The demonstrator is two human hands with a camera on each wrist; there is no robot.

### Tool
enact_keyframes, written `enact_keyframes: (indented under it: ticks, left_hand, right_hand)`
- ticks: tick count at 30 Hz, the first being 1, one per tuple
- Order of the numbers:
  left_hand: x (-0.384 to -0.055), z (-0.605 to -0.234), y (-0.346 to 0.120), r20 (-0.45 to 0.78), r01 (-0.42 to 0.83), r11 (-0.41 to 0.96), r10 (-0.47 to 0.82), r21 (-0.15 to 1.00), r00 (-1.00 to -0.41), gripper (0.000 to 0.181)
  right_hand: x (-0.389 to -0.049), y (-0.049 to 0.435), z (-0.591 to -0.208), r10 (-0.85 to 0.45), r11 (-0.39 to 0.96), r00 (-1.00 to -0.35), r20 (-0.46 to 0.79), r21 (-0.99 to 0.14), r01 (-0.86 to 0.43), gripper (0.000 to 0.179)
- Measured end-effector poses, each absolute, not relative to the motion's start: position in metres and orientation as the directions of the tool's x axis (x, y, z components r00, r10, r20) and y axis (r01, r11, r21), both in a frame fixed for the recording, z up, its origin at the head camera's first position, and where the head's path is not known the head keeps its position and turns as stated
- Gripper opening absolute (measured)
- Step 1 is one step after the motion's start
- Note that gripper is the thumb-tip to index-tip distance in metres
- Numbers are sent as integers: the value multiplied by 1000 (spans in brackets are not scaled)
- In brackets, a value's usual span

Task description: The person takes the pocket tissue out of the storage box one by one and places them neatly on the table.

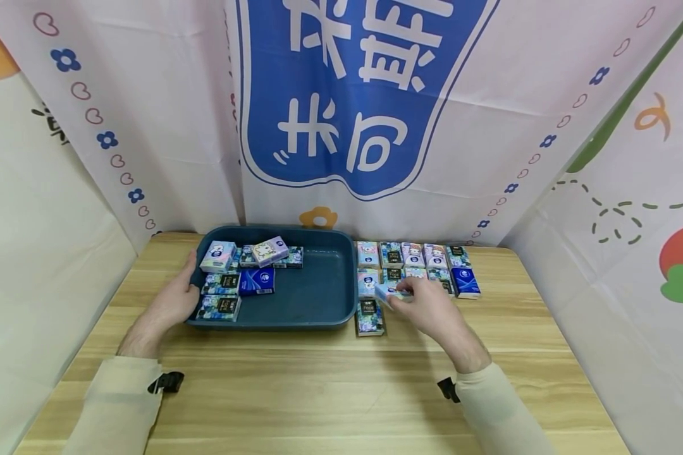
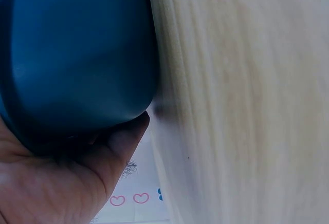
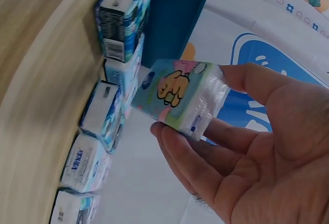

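In the head view my left hand [image 1: 173, 296] rests against the left end of a dark teal plastic tray [image 1: 319, 327]. The left wrist view shows that palm and a digit along the outer wall of the tray [image 2: 87, 80]. Between thumb and fingers, my right hand [image 1: 429, 309] pinches a small pastel tissue pack [image 1: 388, 293] by its ends. A yellow cartoon animal decorates the pack [image 3: 175, 88] in the right wrist view, which shows it raised off the table. Below it in the head view lies a dark floral tissue pack [image 1: 370, 318].
Rows of tissue packs stand right of the tray, ending at a deep blue pack [image 1: 465, 282]. Inside the tray's left half lie several packs, among them a blue one [image 1: 257, 281] and a lilac one [image 1: 270, 251]. A printed curtain [image 1: 193, 126] hangs behind the wooden table [image 1: 319, 392].
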State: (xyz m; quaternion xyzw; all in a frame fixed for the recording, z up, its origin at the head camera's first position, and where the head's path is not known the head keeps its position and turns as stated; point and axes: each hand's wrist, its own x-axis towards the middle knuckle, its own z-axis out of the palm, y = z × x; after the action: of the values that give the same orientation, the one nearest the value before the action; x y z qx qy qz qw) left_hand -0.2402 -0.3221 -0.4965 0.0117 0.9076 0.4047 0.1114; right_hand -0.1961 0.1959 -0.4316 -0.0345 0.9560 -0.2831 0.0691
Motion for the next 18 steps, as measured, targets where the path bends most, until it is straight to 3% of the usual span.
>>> enact_keyframes:
  ticks: [18]
  left_hand:
    - [-240, -497, -322, -192, -71, 678, 106, 732, -976, 80]
  right_hand:
    - [-193, 203, -454, -92, 910, -974, -208, -414, 2, 41]
